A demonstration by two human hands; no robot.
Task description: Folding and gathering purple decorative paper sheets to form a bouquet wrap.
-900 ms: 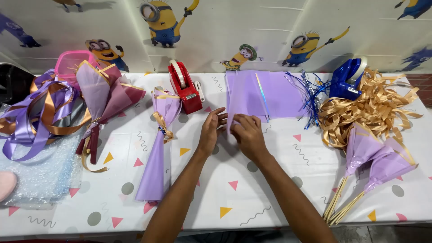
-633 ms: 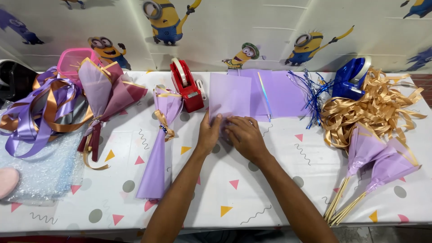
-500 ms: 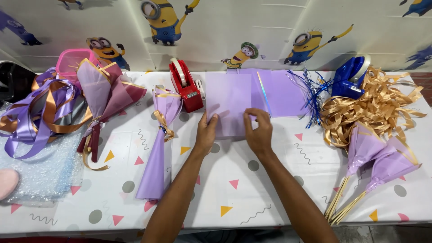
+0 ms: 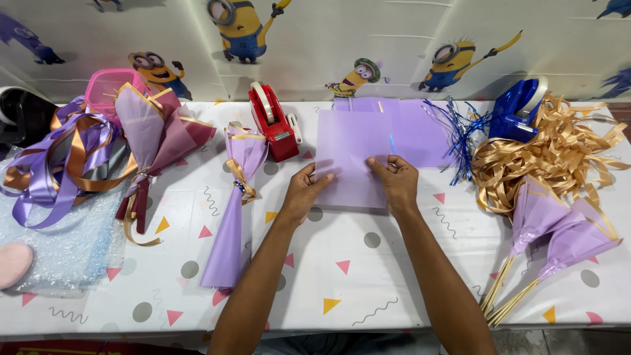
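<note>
A translucent lilac wrapping sheet (image 4: pixel 350 146) lies flat on the table in front of me, on top of a stack of similar lilac sheets (image 4: pixel 420 131). My left hand (image 4: pixel 303 192) pinches its lower left edge. My right hand (image 4: pixel 396 182) rests on its lower right part, fingers curled on the sheet. Both forearms reach in from the bottom of the view.
A red tape dispenser (image 4: pixel 271 122) stands left of the sheet, a blue one (image 4: pixel 516 112) right by a gold ribbon pile (image 4: pixel 559 154). Finished lilac cones lie at left (image 4: pixel 233 204), far left (image 4: pixel 154 141) and right (image 4: pixel 559 236). Purple ribbon (image 4: pixel 49 164) and bubble wrap (image 4: pixel 56 253) fill the left side.
My hands were close together on a folded sheet; they moved apart and drew one lilac sheet down toward me, spread flat.
</note>
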